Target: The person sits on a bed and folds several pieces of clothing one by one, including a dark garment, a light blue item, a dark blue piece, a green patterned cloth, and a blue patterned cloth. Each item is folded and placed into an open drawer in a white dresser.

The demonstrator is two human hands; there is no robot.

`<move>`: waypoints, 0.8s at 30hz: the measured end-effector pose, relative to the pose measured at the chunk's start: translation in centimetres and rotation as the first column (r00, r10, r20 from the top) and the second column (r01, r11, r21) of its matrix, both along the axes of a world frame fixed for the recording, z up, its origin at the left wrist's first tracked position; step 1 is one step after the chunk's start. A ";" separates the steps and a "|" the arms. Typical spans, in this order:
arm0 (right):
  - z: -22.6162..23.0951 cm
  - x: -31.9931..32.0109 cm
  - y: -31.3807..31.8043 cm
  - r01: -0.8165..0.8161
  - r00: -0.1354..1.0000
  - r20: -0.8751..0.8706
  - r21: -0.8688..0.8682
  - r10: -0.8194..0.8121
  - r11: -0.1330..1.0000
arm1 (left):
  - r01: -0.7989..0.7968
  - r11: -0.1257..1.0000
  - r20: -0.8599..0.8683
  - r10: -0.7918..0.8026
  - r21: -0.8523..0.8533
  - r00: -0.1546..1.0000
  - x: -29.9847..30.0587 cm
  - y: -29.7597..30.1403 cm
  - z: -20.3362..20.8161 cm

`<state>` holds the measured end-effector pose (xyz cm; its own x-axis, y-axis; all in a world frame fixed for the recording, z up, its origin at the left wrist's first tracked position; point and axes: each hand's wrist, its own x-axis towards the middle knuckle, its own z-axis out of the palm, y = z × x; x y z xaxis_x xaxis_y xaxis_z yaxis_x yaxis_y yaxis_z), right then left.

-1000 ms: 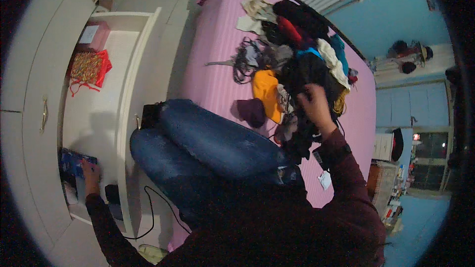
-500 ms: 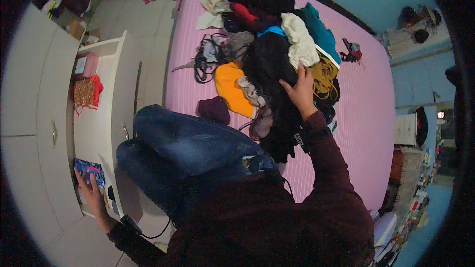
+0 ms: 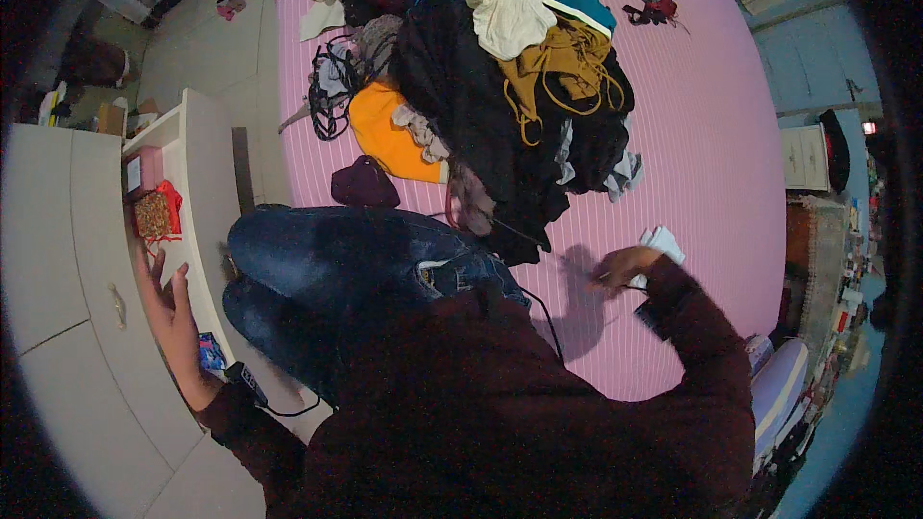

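Observation:
My left hand [image 3: 176, 322] is over the pulled-out white drawer [image 3: 197, 125], fingers apart and holding nothing. Near its fingertips lie a red pouch with a gold beaded front [image 3: 159, 214] and a pink box [image 3: 144, 173]. A blue patterned folded cloth [image 3: 211, 351] shows beside the wrist. Above the pink striped bed sheet [image 3: 707, 183], my right hand [image 3: 625, 269] is bent down at the wrist and smeared by motion. White folded fabric [image 3: 663, 244] shows beside and behind it; whether the fingers grip it is unclear.
A heap of clothes lies on the bed: black fabric [image 3: 452, 86], a cream garment [image 3: 500, 5], a mustard strappy garment [image 3: 567, 62] and an orange piece [image 3: 394, 139]. A maroon cup-shaped piece [image 3: 365, 183] is near my knees. White cabinet fronts [image 3: 72, 259] stand left.
My right hand has left the clothes heap and come back toward me, lower right, beside the white fabric. My left hand has moved up along the drawer toward the red pouch. The view has shifted.

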<state>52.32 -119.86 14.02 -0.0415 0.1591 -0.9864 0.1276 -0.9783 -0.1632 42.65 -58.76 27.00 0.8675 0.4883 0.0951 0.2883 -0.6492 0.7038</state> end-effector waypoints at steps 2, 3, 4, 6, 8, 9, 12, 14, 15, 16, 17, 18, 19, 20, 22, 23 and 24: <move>2.6 1.9 -3.8 -0.255 0.910 0.206 -0.406 0.360 0.878 | 0.012 0.971 0.022 -0.007 -0.239 1.000 0.4 -0.5 0.0; 4.1 4.8 -4.7 -0.226 0.918 0.228 -0.369 0.324 0.901 | 0.045 0.992 0.035 -0.041 -0.118 0.999 0.3 -0.6 0.0; 4.4 7.1 -3.9 0.025 0.812 0.562 -0.303 0.158 0.953 | 0.063 0.996 0.061 -0.059 -0.061 0.996 0.1 -0.8 0.0; 5.6 12.3 -1.3 0.213 0.170 0.828 0.498 -0.534 0.841 | 0.094 0.995 0.095 -0.098 0.047 0.991 -0.6 -1.0 0.0; 5.4 17.3 3.1 -0.080 -0.070 0.786 0.610 -0.615 0.789 | -0.019 0.995 0.031 0.023 -0.100 0.999 -1.6 -0.8 -0.1; 5.2 19.5 5.1 -0.366 -0.181 0.792 0.497 -0.584 0.787 | -0.085 0.982 -0.003 0.086 -0.171 0.996 -2.3 -0.5 0.0; 3.2 23.1 9.5 -0.313 -0.333 0.934 0.016 -0.126 0.949 | -0.087 0.980 0.048 0.097 -0.180 0.994 -4.3 0.5 -0.1; 4.5 25.1 9.2 -0.254 -0.268 0.914 0.239 -0.305 0.937 | -0.165 0.970 0.040 0.175 -0.180 0.984 -5.8 1.3 0.2; 6.1 25.5 8.2 -0.083 -0.099 0.853 0.507 -0.513 0.858 | -0.128 0.970 0.096 0.151 -0.208 0.984 -6.6 1.6 0.4; 8.3 25.6 6.9 -0.061 -0.216 0.719 0.666 -0.661 0.744 | -0.159 0.957 0.091 0.185 -0.244 0.978 -6.9 2.1 0.5; 10.6 25.1 5.8 -0.018 -0.306 0.533 0.825 -0.789 0.565 | -0.194 0.949 0.060 0.215 -0.248 0.975 -7.1 2.5 0.7; 13.2 24.5 4.9 -0.071 -0.274 0.234 0.962 -0.933 0.262 | -0.190 0.944 0.058 0.212 -0.271 0.975 -7.1 2.9 0.6; 16.2 23.5 4.2 -0.054 -0.233 -0.120 0.992 -0.965 -0.110 | -0.243 0.917 0.030 0.266 -0.317 0.964 -6.8 3.4 0.6; 19.0 22.2 4.1 -0.078 -0.188 -0.180 0.983 -0.966 -0.168 | -0.229 0.914 0.037 0.256 -0.334 0.966 -6.4 3.8 0.5; 23.4 19.2 5.5 -0.101 -0.053 -0.313 0.947 -0.948 -0.306 | -0.100 0.948 0.115 0.140 -0.303 0.984 -5.1 4.3 0.3; 24.6 17.3 6.8 -0.261 -0.092 -0.047 0.965 -0.995 -0.021 | -0.085 0.945 0.121 0.130 -0.317 0.984 -4.3 4.4 0.4; 25.6 15.4 8.5 -0.429 -0.090 0.209 0.875 -0.974 0.227 | -0.033 0.929 0.172 0.103 -0.368 0.980 -3.3 4.4 0.4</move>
